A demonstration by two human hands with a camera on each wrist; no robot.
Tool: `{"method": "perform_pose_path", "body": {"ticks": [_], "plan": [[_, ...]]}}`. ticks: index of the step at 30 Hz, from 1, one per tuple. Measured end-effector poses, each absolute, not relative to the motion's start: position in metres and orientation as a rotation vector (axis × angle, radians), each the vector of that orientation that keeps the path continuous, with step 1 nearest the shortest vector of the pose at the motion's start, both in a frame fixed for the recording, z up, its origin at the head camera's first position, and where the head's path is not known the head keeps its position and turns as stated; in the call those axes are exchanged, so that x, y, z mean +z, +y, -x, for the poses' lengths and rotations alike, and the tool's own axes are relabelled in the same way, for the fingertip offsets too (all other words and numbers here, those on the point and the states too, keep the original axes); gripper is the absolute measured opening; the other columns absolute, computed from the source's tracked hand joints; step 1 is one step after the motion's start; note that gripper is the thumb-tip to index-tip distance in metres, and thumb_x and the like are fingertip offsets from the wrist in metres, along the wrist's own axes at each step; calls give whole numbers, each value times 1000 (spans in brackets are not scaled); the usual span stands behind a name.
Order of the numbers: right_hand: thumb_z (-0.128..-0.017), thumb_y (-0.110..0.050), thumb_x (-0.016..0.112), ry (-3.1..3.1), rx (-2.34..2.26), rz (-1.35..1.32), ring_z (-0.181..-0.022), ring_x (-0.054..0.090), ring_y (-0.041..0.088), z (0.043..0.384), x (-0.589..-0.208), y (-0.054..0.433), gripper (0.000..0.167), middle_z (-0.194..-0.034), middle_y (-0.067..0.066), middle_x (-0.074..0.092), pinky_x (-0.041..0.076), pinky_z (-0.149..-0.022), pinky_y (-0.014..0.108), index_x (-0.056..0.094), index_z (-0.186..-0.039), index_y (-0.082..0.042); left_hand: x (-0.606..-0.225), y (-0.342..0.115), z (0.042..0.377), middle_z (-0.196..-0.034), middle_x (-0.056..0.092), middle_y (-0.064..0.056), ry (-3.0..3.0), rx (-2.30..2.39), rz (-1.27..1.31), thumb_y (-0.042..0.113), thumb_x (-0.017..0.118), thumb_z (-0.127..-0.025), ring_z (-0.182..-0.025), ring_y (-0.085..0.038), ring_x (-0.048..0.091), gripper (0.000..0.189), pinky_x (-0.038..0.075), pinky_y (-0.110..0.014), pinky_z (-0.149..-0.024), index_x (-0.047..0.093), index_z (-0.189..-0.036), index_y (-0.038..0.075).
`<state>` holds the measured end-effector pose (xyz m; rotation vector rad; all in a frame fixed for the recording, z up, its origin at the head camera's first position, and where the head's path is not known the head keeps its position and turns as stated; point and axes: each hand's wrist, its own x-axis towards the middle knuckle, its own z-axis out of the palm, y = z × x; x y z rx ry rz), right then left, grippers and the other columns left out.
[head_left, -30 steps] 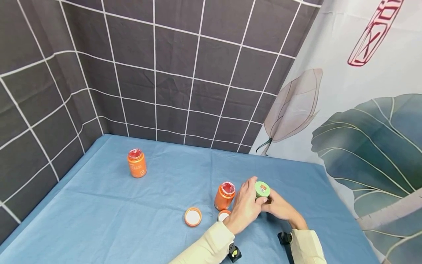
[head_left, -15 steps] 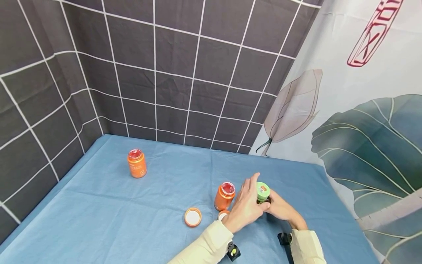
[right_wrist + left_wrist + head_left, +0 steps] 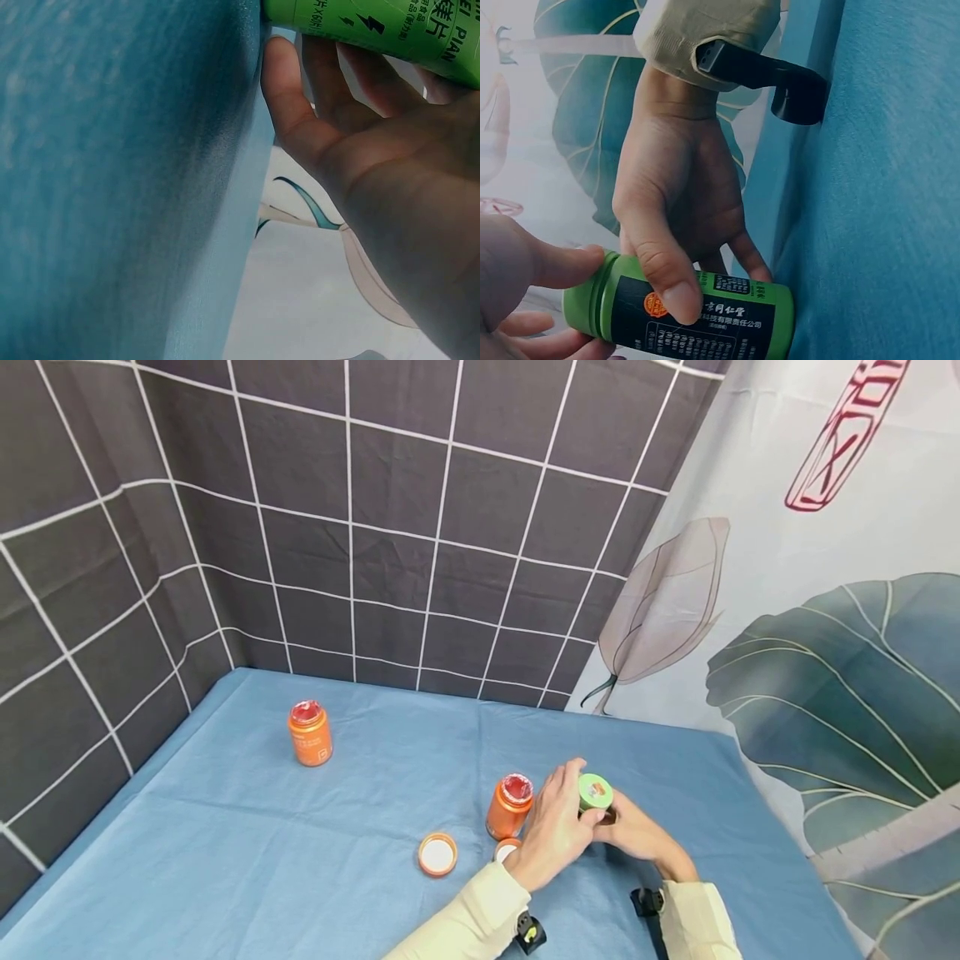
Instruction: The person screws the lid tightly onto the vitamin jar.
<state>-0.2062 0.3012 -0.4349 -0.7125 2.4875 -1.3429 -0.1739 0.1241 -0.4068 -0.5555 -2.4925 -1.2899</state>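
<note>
A green bottle (image 3: 727, 315) with a black label stands on the blue cloth at the right of the head view. Its green cap (image 3: 595, 792) is on the neck. My left hand (image 3: 555, 827) holds the cap from the left, thumb (image 3: 570, 266) against its rim. From the right, my right hand (image 3: 641, 835) grips the bottle's body, with its thumb lying over the label. In the right wrist view, the right fingers reach behind the green bottle (image 3: 397, 34). Most of the bottle is hidden by both hands in the head view.
An uncapped orange bottle (image 3: 508, 810) stands just left of the left hand, and another orange bottle (image 3: 310, 735) farther off at the left. Two orange lids lie white side up: one lid (image 3: 437, 855) in the open, the other lid (image 3: 507, 850) partly behind the left wrist.
Half a second ago my left fingers were spread away from the cap; now they are closed round it again. My right hand keeps the bottle in the same place.
</note>
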Motion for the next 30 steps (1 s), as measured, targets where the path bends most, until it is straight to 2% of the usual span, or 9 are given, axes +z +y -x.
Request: {"method": "perform_pose_path", "body": {"ticks": [7,12,17,22,25,30], "plan": [[-84,-11,65,2463,-1350,666,-88,54,10,204,-434,302,50,-110,13,53,48,-74,28,43,-127,-1,-404,123,174,-111,55,3,-2561,-1242,632,19,69,-81,-94,-10,52,53,45,-22,-76,44,-128,19],[-84,-11,64,2448,-1332,649,-87,54,10,204,-432,303,51,-109,13,53,47,-73,28,41,-128,1,-404,121,176,-120,54,2,-2541,-1312,689,22,67,-83,-100,-10,53,57,45,-23,-80,39,-133,19],[-84,-13,65,2459,-1310,688,-88,54,12,207,-433,303,54,-111,12,55,46,-73,29,40,-131,-2,-404,120,179,-125,51,3,-2529,-1400,687,28,70,-81,-104,-10,53,66,45,-24,-83,35,-137,21],[-86,-14,64,2471,-1308,779,-84,54,11,210,-434,306,46,-106,8,56,45,-69,30,45,-127,-7,-405,122,179,-130,48,4,-2569,-1402,670,32,71,-79,-105,-10,53,74,46,-26,-81,29,-140,26],[-85,-12,65,2481,-1313,831,-81,54,11,212,-435,306,42,-102,6,58,45,-68,30,49,-123,-8,-406,124,179,-123,51,2,-2556,-1369,613,34,72,-78,-97,-10,54,72,46,-24,-77,32,-137,23],[-81,-11,68,2446,-1338,784,-88,56,11,211,-436,304,50,-109,9,57,47,-74,29,47,-126,-5,-409,127,175,-107,54,1,-2504,-1261,497,38,74,-75,-88,-11,52,65,46,-22,-73,41,-126,15]]}}
